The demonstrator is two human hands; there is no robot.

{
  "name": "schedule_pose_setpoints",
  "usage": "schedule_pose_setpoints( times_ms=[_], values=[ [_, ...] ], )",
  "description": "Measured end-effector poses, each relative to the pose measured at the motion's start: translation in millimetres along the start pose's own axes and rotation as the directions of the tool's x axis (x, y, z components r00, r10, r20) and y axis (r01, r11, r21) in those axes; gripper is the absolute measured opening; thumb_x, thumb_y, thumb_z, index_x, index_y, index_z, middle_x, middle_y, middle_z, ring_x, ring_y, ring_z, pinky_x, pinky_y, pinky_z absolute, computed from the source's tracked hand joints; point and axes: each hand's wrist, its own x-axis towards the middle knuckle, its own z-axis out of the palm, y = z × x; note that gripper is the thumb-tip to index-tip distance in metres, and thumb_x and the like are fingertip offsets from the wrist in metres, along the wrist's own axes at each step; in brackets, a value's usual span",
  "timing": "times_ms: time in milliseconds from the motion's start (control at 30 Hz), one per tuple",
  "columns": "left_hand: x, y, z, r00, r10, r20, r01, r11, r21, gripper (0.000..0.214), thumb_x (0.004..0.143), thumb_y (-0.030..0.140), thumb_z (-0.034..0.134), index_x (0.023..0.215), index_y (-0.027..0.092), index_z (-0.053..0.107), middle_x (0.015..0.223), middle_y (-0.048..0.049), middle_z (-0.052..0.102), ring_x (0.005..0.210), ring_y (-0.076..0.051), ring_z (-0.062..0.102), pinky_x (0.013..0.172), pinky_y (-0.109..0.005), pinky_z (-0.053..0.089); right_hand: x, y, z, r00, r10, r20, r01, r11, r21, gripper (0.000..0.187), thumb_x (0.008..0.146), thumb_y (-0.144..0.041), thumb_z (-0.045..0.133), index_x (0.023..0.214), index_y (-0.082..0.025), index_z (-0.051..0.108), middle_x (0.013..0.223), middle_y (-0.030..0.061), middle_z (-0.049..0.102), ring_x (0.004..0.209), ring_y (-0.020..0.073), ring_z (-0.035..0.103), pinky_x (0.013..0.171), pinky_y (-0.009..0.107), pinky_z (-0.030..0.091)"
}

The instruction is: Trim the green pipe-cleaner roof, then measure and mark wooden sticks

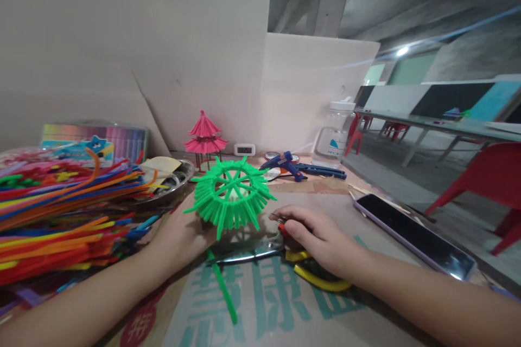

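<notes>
My left hand [179,238] holds a spiky green pipe-cleaner ball [228,198] from below and behind, just above the table; its fingers are mostly hidden by the ball. My right hand [313,233] lies palm down on the cardboard, fingers curled over a yellow-handled tool [321,279] with a red part at its tip. A loose green pipe cleaner [223,287] lies on the cardboard below the ball. A shiny metal plate [244,252] sits under the ball.
A heap of coloured pipe cleaners [52,211] fills the left side, with a marker box [93,141] behind. A pink paper pagoda [204,138], small clock [245,148], blue glue gun [285,164], water bottle [334,133] and a phone [411,233] stand around.
</notes>
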Motion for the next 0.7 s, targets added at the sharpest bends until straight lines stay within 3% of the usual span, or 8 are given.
schedule_pose_setpoints(
  times_ms=[100,300,400,700],
  values=[
    [1.9,2.5,-1.4,0.999,0.000,0.053,-0.002,0.999,0.044,0.029,0.086,0.044,0.056,0.101,0.025,0.072,0.114,-0.0058,0.073,0.110,-0.030,0.065,0.105,-0.045,0.048,0.2,-1.9,-0.6,1.000,0.017,0.013,-0.017,0.999,-0.037,0.035,0.097,-0.037,0.046,0.115,-0.016,0.068,0.076,0.0039,0.067,0.069,0.0178,0.062,0.065,0.029,0.047],
    [6.1,4.9,-0.6,0.993,-0.105,0.055,0.107,0.994,-0.035,0.042,0.086,0.049,0.061,0.117,0.022,0.068,0.109,-0.0066,0.075,0.110,-0.030,0.067,0.101,-0.043,0.051,1.8,-0.5,0.4,1.000,0.011,0.028,-0.010,0.998,-0.057,0.033,0.098,-0.036,0.047,0.113,-0.018,0.069,0.081,0.0050,0.070,0.080,0.0203,0.066,0.070,0.030,0.049],
    [7.3,3.8,0.0,0.987,-0.153,0.057,0.155,0.987,-0.037,0.044,0.084,0.050,0.064,0.116,0.021,0.069,0.107,-0.0070,0.076,0.111,-0.032,0.067,0.101,-0.042,0.052,2.4,0.2,1.0,1.000,0.005,0.015,-0.003,0.997,-0.075,0.033,0.098,-0.037,0.047,0.114,-0.018,0.069,0.086,0.0059,0.072,0.081,0.0204,0.066,0.072,0.031,0.050],
    [2.3,-1.0,1.1,0.978,-0.202,0.042,0.205,0.975,-0.090,0.061,0.081,0.057,0.066,0.130,0.020,0.061,0.124,-0.0108,0.070,0.118,-0.034,0.064,0.096,-0.042,0.054,2.6,1.8,2.0,1.000,0.004,0.018,-0.002,0.997,-0.077,0.033,0.097,-0.036,0.049,0.115,-0.018,0.069,0.095,0.0082,0.074,0.086,0.0222,0.068,0.075,0.032,0.051]
  ],
)
